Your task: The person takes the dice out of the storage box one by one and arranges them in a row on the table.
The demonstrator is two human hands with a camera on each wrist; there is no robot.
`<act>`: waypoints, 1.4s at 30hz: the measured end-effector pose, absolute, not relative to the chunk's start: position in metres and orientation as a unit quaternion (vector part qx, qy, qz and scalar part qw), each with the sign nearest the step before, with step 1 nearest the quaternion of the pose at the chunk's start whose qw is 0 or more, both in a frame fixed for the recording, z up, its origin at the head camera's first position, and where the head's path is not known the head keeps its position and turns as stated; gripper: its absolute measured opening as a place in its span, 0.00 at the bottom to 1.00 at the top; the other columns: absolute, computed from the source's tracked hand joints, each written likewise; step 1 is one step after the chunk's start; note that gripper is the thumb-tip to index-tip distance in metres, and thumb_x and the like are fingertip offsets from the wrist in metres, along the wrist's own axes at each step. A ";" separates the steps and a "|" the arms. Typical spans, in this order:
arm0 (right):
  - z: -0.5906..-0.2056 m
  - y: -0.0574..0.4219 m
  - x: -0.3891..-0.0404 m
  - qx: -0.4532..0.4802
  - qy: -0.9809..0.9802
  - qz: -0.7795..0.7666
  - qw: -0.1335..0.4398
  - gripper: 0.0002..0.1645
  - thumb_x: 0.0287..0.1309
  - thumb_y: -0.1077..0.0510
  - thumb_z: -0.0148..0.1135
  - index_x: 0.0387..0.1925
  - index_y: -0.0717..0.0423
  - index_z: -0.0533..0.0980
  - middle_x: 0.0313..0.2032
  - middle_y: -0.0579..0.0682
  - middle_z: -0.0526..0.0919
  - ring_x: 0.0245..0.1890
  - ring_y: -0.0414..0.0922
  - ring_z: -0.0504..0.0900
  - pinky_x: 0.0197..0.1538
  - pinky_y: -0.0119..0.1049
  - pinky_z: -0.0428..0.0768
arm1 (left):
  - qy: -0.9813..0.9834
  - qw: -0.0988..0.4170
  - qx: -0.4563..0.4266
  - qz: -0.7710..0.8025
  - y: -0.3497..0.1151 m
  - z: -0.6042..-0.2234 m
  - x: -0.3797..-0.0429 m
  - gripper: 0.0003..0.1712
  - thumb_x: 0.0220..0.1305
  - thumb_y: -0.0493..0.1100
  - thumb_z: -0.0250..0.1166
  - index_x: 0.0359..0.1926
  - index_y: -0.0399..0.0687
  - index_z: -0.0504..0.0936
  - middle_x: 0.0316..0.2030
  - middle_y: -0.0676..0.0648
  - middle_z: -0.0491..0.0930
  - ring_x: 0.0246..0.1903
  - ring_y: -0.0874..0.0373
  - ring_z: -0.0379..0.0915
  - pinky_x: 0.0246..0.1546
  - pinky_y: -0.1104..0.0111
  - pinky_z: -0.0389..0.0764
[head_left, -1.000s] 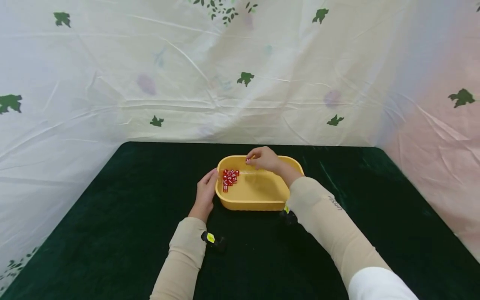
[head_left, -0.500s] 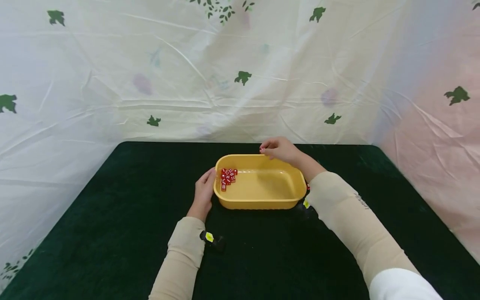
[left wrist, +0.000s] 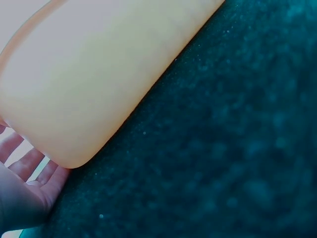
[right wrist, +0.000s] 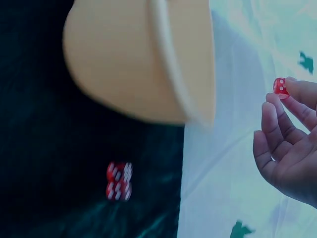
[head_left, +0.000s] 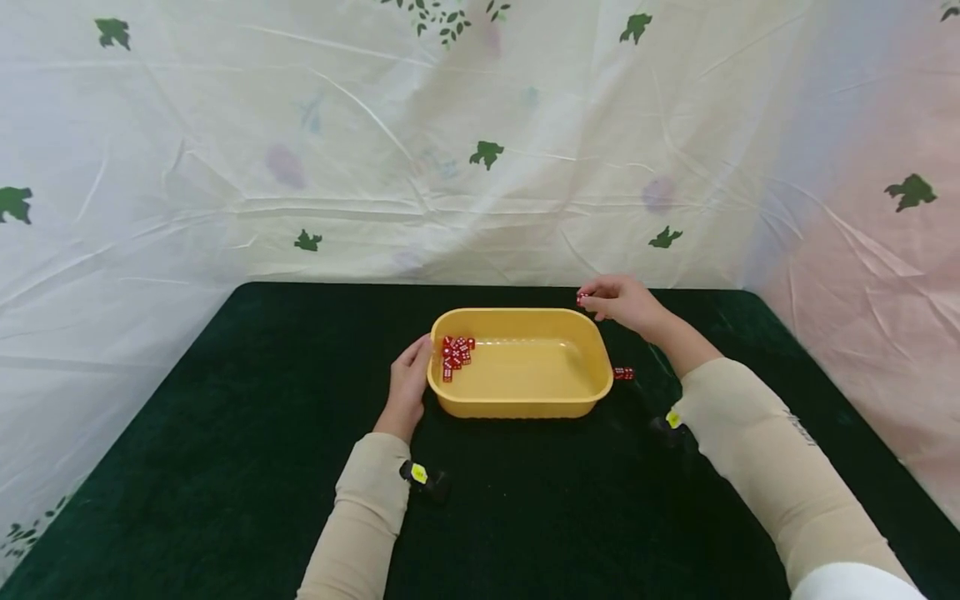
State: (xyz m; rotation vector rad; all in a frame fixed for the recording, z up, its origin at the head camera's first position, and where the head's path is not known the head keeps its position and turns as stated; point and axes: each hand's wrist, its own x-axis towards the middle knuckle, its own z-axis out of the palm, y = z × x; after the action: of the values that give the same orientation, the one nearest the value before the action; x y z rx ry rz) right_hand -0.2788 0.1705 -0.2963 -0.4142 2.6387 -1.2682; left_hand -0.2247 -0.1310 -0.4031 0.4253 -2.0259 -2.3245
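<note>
My right hand (head_left: 626, 304) pinches one red die (right wrist: 281, 87) with white dots between thumb and forefinger, the other fingers loosely bent. It hovers off the far right corner of a yellow plastic basin (head_left: 525, 408). My left hand (head_left: 407, 387) rests against the basin's left end; in the left wrist view its fingers (left wrist: 27, 163) lie fairly straight along the outer wall. Inside the basin, at its left end, several red dice (head_left: 456, 354) lie in a cluster. Outside, close to the basin's right end, two more red dice (head_left: 624, 373) sit side by side on the cloth.
A dark green cloth (head_left: 225, 467) covers the table. Behind it and along both sides hangs a pale curtain (head_left: 420, 150) with green leaf shapes. Each wrist carries a small black camera, such as the left one (head_left: 431, 483).
My right hand has moved right with the die, from over the basin to beyond its far right corner. The two dice outside have come into view. The left hand stays at the basin.
</note>
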 end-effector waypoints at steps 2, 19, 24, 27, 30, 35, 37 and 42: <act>-0.298 0.181 -0.276 -0.132 0.893 -0.423 0.085 0.19 0.58 0.54 0.52 0.45 0.64 0.70 0.41 0.59 0.74 0.39 0.55 0.70 0.41 0.39 0.73 | -0.653 0.015 0.136 -0.745 -0.131 -0.404 -0.225 0.28 0.57 0.60 0.50 0.56 0.54 0.67 0.55 0.52 0.64 0.54 0.58 0.57 0.52 0.65 0.63; -0.332 0.235 -0.267 -0.083 0.890 -0.444 0.069 0.23 0.58 0.52 0.51 0.48 0.65 0.68 0.44 0.65 0.71 0.37 0.56 0.71 0.44 0.45 0.72 | -0.654 0.019 0.142 -0.743 -0.128 -0.406 -0.229 0.28 0.57 0.61 0.50 0.56 0.56 0.67 0.55 0.53 0.64 0.54 0.59 0.58 0.51 0.65 0.64; -0.348 0.247 -0.263 -0.081 0.887 -0.447 0.080 0.23 0.58 0.53 0.50 0.48 0.67 0.68 0.43 0.65 0.71 0.37 0.57 0.72 0.43 0.46 0.72 | -0.656 0.024 0.148 -0.739 -0.126 -0.407 -0.230 0.28 0.56 0.62 0.50 0.56 0.56 0.68 0.54 0.53 0.64 0.53 0.59 0.58 0.51 0.65 0.64; -0.357 0.252 -0.261 -0.077 0.887 -0.448 0.086 0.22 0.59 0.53 0.50 0.47 0.67 0.68 0.42 0.64 0.72 0.35 0.54 0.73 0.41 0.44 0.73 | -0.657 0.025 0.149 -0.739 -0.125 -0.407 -0.231 0.29 0.56 0.62 0.50 0.56 0.57 0.67 0.55 0.53 0.64 0.54 0.59 0.58 0.51 0.64 0.63; -0.365 0.256 -0.259 -0.072 0.885 -0.450 0.092 0.22 0.59 0.53 0.50 0.47 0.67 0.68 0.41 0.64 0.72 0.33 0.51 0.73 0.39 0.42 0.74 | -0.657 0.024 0.148 -0.739 -0.125 -0.407 -0.231 0.29 0.55 0.62 0.50 0.56 0.57 0.68 0.54 0.53 0.64 0.54 0.59 0.58 0.52 0.64 0.63; -0.377 0.257 -0.256 -0.059 0.879 -0.461 0.104 0.21 0.59 0.54 0.50 0.48 0.67 0.68 0.39 0.61 0.72 0.32 0.48 0.73 0.36 0.37 0.74 | -0.655 0.024 0.146 -0.741 -0.126 -0.406 -0.231 0.28 0.56 0.62 0.50 0.56 0.56 0.68 0.55 0.53 0.64 0.54 0.59 0.58 0.52 0.64 0.63; -0.380 0.257 -0.254 -0.054 0.878 -0.463 0.108 0.21 0.59 0.54 0.50 0.48 0.67 0.68 0.39 0.59 0.73 0.32 0.48 0.73 0.35 0.36 0.74 | -0.655 0.023 0.146 -0.741 -0.126 -0.406 -0.231 0.28 0.56 0.61 0.50 0.56 0.56 0.68 0.55 0.53 0.64 0.54 0.59 0.58 0.51 0.64 0.63; -0.384 0.257 -0.252 -0.042 0.876 -0.468 0.107 0.20 0.59 0.55 0.49 0.47 0.67 0.68 0.39 0.60 0.73 0.34 0.49 0.73 0.36 0.35 0.73 | -0.655 0.020 0.144 -0.742 -0.127 -0.405 -0.230 0.29 0.56 0.62 0.50 0.56 0.56 0.68 0.55 0.53 0.64 0.54 0.59 0.58 0.51 0.65 0.64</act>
State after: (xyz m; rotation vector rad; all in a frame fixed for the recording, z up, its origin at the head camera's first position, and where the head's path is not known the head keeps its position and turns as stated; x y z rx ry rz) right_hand -0.2522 0.2571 -0.3845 -0.1241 2.5809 -1.3773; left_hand -0.2305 -0.1267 -0.4053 0.4476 -2.0322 -2.3011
